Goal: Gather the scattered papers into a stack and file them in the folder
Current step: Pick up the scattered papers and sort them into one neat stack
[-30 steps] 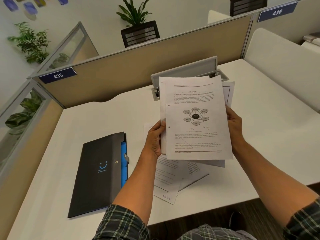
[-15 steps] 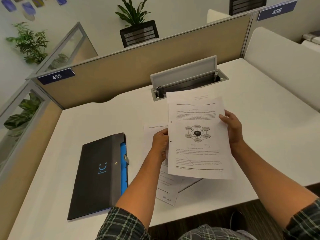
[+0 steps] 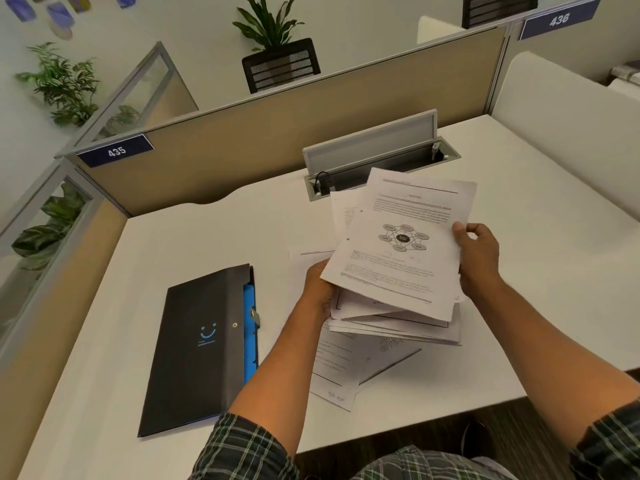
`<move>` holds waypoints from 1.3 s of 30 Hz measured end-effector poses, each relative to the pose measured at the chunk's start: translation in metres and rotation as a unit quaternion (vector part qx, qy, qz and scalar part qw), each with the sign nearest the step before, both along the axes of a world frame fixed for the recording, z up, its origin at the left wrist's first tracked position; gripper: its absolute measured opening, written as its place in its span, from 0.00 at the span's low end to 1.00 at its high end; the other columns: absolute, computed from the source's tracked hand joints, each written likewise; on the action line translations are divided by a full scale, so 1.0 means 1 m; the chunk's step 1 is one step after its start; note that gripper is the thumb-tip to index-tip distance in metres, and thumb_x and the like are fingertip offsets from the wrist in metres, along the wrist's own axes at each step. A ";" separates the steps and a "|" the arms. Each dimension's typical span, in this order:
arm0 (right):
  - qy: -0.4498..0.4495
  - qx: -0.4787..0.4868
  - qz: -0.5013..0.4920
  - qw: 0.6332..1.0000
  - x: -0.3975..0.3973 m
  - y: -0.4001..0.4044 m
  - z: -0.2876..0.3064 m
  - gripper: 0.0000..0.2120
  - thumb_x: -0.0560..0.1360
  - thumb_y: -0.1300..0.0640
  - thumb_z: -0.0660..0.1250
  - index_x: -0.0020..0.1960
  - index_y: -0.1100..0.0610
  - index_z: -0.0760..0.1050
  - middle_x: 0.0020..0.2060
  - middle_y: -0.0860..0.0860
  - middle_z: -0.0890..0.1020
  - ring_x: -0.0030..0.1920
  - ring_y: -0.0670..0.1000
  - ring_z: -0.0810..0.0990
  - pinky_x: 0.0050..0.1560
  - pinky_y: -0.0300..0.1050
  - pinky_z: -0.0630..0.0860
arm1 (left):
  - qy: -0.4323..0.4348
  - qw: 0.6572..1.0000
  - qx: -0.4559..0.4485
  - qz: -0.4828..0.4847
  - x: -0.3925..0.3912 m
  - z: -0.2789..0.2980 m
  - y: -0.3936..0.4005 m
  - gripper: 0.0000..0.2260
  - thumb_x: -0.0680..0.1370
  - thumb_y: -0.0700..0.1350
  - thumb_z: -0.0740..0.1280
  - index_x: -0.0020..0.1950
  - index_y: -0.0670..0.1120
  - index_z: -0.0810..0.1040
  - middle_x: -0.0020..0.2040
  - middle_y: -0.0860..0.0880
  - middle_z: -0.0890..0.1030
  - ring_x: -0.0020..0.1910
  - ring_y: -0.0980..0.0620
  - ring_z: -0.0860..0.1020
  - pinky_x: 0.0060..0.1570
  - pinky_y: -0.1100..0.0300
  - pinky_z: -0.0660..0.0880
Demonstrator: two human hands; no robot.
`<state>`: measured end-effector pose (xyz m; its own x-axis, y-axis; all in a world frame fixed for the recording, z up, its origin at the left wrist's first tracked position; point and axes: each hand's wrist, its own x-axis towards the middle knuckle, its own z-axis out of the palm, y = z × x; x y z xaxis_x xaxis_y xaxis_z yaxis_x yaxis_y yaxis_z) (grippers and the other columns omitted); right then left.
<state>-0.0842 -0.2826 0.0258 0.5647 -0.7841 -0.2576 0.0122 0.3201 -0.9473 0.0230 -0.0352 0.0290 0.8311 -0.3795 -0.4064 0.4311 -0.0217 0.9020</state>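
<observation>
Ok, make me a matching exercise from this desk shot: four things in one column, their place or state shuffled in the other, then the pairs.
Things:
1. black folder
2. diagram page
3. cable box lid
4. loose sheets

Places or states:
A. propped open at the back of the desk
B. lying on the desk under the lifted bundle
C. on top of the bundle held in both hands
D. lying closed on the desk, beside the left forearm

Pairs: 1-D, 2-C, 3-A, 4-B

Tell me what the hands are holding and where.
A sheaf of papers: left hand at its lower-left edge, right hand at its right edge.
</observation>
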 end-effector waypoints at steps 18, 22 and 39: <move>-0.093 -0.022 0.087 0.992 0.003 -0.017 0.002 0.28 0.74 0.70 0.72 0.72 0.61 0.70 0.61 0.54 0.84 0.58 0.58 0.85 0.55 0.55 0.84 | 0.047 0.991 -0.077 -0.101 -0.008 0.024 0.014 0.16 0.82 0.60 0.60 0.66 0.56 0.77 0.60 0.41 0.83 0.59 0.41 0.82 0.61 0.42 0.78; -0.155 -0.037 0.093 0.983 0.000 -0.010 0.013 0.26 0.74 0.69 0.73 0.71 0.62 0.71 0.62 0.56 0.84 0.58 0.59 0.85 0.51 0.51 0.84 | -0.030 0.988 0.006 -0.151 -0.012 0.030 0.004 0.39 0.66 0.60 0.79 0.73 0.49 0.69 0.64 0.43 0.81 0.62 0.43 0.81 0.61 0.41 0.78; -0.218 -0.165 0.255 0.927 -0.019 -0.009 0.054 0.19 0.62 0.57 0.82 0.53 0.47 0.87 0.54 0.53 0.87 0.55 0.58 0.86 0.50 0.52 0.85 | -0.192 0.975 0.033 -0.107 -0.026 0.025 -0.012 0.28 0.72 0.41 0.77 0.70 0.49 0.72 0.64 0.48 0.80 0.62 0.48 0.78 0.60 0.51 0.80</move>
<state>-0.1032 -0.2912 0.0797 0.8780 -0.3814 0.2891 0.3440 0.0831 -0.9353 -0.0028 -0.0475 0.0536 0.8319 -0.5438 -0.1105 0.0416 -0.1376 0.9896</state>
